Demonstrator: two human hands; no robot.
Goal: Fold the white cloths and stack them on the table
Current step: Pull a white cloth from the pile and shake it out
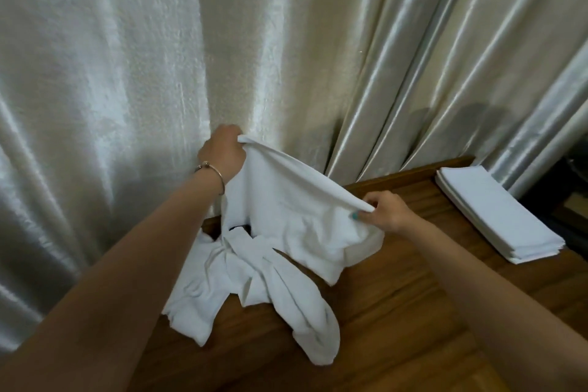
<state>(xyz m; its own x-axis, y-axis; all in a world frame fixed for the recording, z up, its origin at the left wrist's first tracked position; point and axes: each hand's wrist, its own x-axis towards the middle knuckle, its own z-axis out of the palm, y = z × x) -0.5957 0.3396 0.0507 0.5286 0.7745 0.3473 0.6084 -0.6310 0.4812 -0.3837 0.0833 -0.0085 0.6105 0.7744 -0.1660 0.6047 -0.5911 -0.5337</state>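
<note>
Head view: both hands [222, 149] [386, 212] pinch white cloth [296, 216] taut.

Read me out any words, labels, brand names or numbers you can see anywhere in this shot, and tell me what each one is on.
None: no readable text anywhere in this view.
Held white cloth: plain, no tag or print showing.
Pile of unfolded cloths: plain.
Stack of folded cloths: plain, no label visible.
Bracelet on the left wrist: no engraving can be made out.
Curtain and wooden table: no markings.
</note>
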